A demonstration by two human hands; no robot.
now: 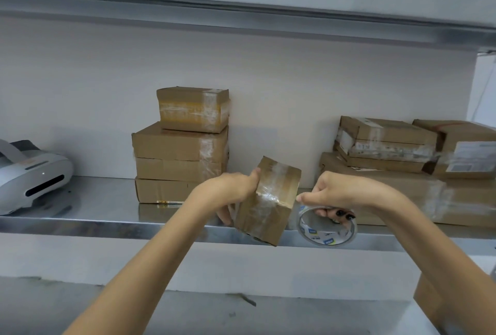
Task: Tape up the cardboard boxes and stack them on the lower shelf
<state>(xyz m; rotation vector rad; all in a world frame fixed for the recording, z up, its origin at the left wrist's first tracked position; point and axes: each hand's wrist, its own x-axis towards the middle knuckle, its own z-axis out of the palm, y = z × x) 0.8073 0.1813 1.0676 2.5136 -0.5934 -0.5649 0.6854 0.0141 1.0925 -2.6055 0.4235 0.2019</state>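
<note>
My left hand (230, 189) grips a small cardboard box (268, 200) by its left side, thumb on top, holding it tilted in the air just in front of the metal shelf's edge (107, 227). Clear tape runs over the box's top and front. My right hand (335, 195) holds a roll of clear tape (326, 230) just right of the box, fingers through the roll and thumb and forefinger pinching near the box's right corner. A stack of taped boxes (182, 146) stands on the shelf behind.
More cardboard boxes (402, 152) are piled on the right of the shelf. A grey-white device (32, 173) sits at the shelf's left. An upper shelf (241, 4) runs overhead. A brown box corner (429, 305) shows at lower right.
</note>
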